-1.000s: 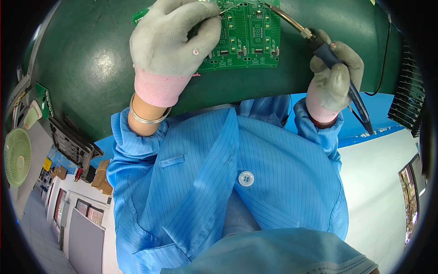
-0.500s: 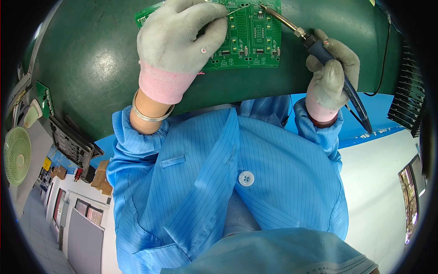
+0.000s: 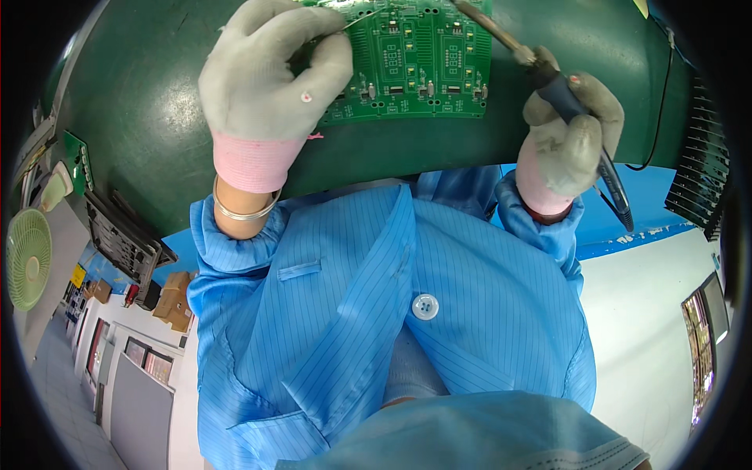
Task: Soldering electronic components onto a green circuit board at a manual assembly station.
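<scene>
A green printed circuit board with repeated groups of small parts lies at the top of the view, running out of the picture there. My left hand, in a grey glove with a pink cuff, is closed over the board's left part. From its pinched thumb and forefinger a thin silvery solder wire reaches over the board. My right hand, gloved alike, grips a soldering iron by its dark blue handle. The iron's metal shaft slants up and left over the board's right side, and its tip is at the upper picture edge.
The board rests on a dark green tabletop. At the right edge stands a black slotted rack, with a black cable beside it. Left are a small green board, dark trays and a light green fan.
My left hand has moved left and slightly down with the solder wire. The soldering iron's tip has gone up to the picture edge, apart from the wire. More of the board shows.
</scene>
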A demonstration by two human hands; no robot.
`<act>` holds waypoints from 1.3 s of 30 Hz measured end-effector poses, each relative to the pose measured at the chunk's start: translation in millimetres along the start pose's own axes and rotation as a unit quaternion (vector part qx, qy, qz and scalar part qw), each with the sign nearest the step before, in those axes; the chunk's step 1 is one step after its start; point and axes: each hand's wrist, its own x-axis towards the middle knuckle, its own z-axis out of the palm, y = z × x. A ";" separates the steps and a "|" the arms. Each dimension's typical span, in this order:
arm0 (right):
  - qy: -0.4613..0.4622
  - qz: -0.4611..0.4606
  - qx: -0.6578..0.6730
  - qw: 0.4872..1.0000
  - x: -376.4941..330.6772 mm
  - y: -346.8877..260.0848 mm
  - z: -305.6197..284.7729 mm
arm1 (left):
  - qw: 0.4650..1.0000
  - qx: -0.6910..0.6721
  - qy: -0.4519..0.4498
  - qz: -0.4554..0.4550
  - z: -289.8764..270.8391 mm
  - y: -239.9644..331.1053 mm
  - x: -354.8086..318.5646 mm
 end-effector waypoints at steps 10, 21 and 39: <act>-0.035 0.032 -0.044 0.998 -1.9 5.8 20.0 | 0.999 0.014 0.008 -0.037 -2.9 -7.8 -5.9; -0.047 0.013 -0.076 0.996 -1.5 4.8 22.6 | 0.998 -0.058 0.022 0.019 1.2 -14.5 -4.9; -0.014 0.025 -0.025 0.999 -7.1 -6.4 55.0 | 0.997 0.029 0.062 -0.038 -23.5 -29.1 -22.5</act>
